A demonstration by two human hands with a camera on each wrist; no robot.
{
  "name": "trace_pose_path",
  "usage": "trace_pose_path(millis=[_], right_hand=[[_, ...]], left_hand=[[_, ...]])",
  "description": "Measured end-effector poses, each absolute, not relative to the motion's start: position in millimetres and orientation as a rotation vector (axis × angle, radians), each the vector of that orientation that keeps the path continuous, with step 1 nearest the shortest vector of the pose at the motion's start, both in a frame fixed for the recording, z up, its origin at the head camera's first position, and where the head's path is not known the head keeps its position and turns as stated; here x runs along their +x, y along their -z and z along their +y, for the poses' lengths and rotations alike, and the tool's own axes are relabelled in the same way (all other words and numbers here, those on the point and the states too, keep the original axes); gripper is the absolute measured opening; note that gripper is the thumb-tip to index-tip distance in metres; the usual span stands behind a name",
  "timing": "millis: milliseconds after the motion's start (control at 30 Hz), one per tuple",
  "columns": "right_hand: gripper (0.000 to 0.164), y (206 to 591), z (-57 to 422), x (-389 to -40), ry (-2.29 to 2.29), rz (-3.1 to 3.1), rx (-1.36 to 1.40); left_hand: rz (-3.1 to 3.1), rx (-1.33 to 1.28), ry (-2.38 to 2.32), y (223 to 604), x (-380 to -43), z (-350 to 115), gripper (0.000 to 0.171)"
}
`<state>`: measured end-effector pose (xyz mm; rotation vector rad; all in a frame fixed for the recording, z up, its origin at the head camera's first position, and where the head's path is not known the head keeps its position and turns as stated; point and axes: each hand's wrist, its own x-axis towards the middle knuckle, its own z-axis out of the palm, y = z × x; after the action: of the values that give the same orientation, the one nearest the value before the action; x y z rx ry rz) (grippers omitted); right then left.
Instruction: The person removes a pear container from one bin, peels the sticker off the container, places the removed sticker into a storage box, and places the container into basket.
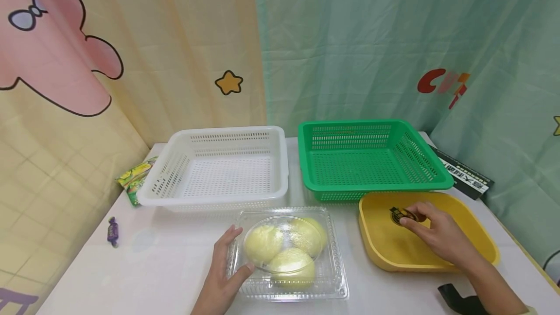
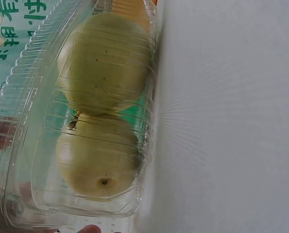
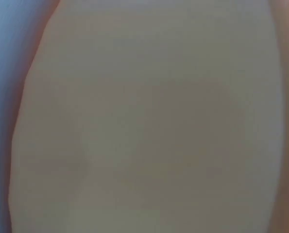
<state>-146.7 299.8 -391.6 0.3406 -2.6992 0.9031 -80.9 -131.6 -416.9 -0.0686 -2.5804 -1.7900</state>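
In the head view, a clear plastic clamshell box (image 1: pixel 334 271) holds several pale yellow-green round fruits (image 1: pixel 292 264) behind its lid. My left hand (image 1: pixel 225 271) holds the box's left side, thumb over the front of the lid and fingertips along the edge. The left wrist view shows two fruits (image 2: pixel 103 63) through the ribbed side wall. At the right, my right hand (image 1: pixel 439 232) pinches a small black-and-gold wrapped candy (image 1: pixel 400 215) over the yellow tray (image 1: pixel 380 252). The right wrist view shows only the blurred tray surface (image 3: pixel 144 121).
Behind the box stand a white basket (image 1: pixel 227 176) and a green basket (image 1: pixel 354 164). A purple wrapped candy (image 1: pixel 113 232) and a green-yellow packet (image 1: pixel 135 179) lie at left. A black box (image 1: pixel 468 174) leans at far right, and a black curved object (image 1: pixel 457 300) lies by my right forearm.
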Motion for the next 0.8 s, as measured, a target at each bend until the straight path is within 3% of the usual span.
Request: trace_pose_path(millis=[800], right_hand=[[0.021,397.8,316.4,-152.4,-0.916,-2.986,0.254]], left_hand=[[-2.569,-0.082,1.785,418.5,-81.6,-131.3,0.067]])
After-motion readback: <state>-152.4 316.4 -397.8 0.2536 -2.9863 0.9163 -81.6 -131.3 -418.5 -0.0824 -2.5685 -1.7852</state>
